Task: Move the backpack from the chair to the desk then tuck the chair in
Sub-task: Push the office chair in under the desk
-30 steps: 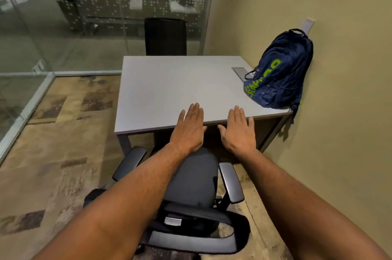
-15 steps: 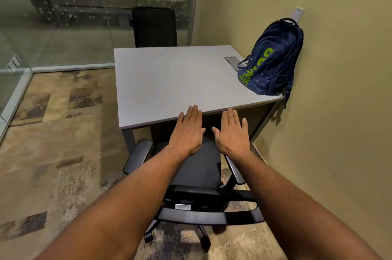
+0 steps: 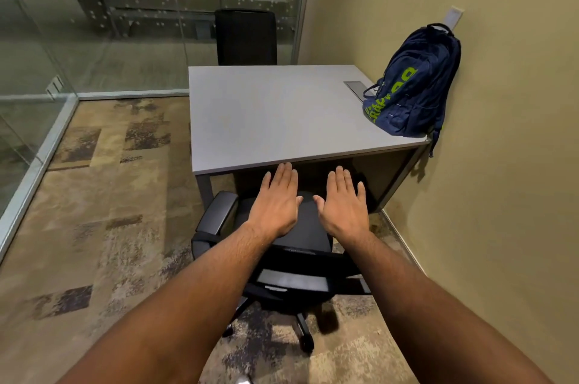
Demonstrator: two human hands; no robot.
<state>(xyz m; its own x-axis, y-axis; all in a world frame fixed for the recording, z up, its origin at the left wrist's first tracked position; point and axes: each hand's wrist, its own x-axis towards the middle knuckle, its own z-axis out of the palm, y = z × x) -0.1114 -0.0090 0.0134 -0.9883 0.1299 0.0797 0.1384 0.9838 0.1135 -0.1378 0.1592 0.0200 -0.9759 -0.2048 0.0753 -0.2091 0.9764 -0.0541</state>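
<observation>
Since a second ago we have pushed the black chair (image 3: 283,245) further in, so its padded seat now reaches under the front edge of the desk (image 3: 275,114). Our left hand (image 3: 277,202) and right hand (image 3: 341,206) lie flat over the chair, fingers spread and gripping nothing. The navy fabric backpack (image 3: 410,86), lettered in lime green, stands upright on the smooth grey desk's far right corner, leaning against the beige wall (image 3: 507,101).
</observation>
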